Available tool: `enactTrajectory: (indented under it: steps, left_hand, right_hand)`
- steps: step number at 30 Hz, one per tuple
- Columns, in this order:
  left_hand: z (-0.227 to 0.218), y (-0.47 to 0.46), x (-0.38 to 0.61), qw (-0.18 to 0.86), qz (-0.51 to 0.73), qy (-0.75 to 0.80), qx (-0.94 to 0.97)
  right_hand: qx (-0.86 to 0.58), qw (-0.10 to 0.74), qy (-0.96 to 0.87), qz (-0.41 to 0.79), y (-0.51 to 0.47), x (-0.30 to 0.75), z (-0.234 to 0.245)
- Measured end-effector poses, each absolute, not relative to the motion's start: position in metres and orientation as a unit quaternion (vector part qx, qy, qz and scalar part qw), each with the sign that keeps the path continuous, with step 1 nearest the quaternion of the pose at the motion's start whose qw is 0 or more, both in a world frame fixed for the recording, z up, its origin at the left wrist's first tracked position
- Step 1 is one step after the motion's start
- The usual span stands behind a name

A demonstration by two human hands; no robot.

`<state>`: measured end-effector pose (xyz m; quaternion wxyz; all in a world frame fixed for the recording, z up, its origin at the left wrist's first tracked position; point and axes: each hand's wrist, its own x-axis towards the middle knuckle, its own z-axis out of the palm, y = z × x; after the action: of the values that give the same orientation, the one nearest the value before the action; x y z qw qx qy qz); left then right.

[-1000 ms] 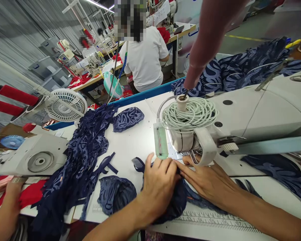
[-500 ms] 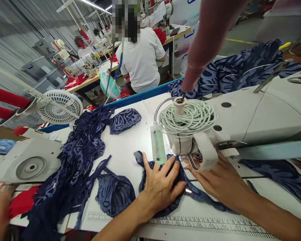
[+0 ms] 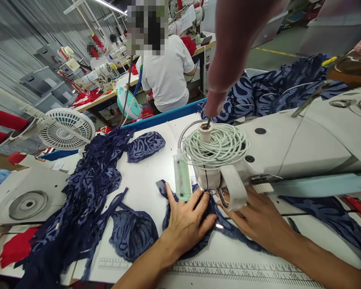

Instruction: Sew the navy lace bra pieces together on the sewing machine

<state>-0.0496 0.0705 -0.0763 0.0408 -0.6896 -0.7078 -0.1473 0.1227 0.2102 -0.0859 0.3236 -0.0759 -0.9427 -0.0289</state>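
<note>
Fabric (image 3: 205, 241), navy, lies at lower centre of the head view, directly under the left hand (image 3: 185, 224), its narrow strip (image 3: 242, 234) trailing toward lower right, beside the right hand (image 3: 255, 210). The left grip spreads flat, fingers apart; the right grip is partly hidden by the sewing machine (image 3: 301, 138), so its closure cannot be told.

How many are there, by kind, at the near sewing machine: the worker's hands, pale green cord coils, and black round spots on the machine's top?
Left hand plus right hand: 2
Pale green cord coil: 1
Black round spots on the sewing machine: 2
Total: 5
</note>
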Motion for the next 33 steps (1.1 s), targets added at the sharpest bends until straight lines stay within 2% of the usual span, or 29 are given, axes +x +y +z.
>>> enactTrajectory:
  steps: [6, 14, 33]
  left_hand:
    - [-0.072, 0.075, -0.052, 0.02, -0.122, -0.719, -0.684]
    - [-0.068, 0.074, -0.052, 0.025, -0.105, -0.709, -0.696]
    - [-0.072, 0.077, -0.056, 0.033, -0.109, -0.713, -0.691]
  right_hand:
    - [-0.136, 0.359, -0.923, 0.034, 0.215, 0.123, -0.085]
    - [-0.181, 0.347, -0.916, 0.088, 0.223, 0.119, -0.089]
    - [-0.142, 0.356, -0.922, 0.048, 0.22, 0.116, -0.072]
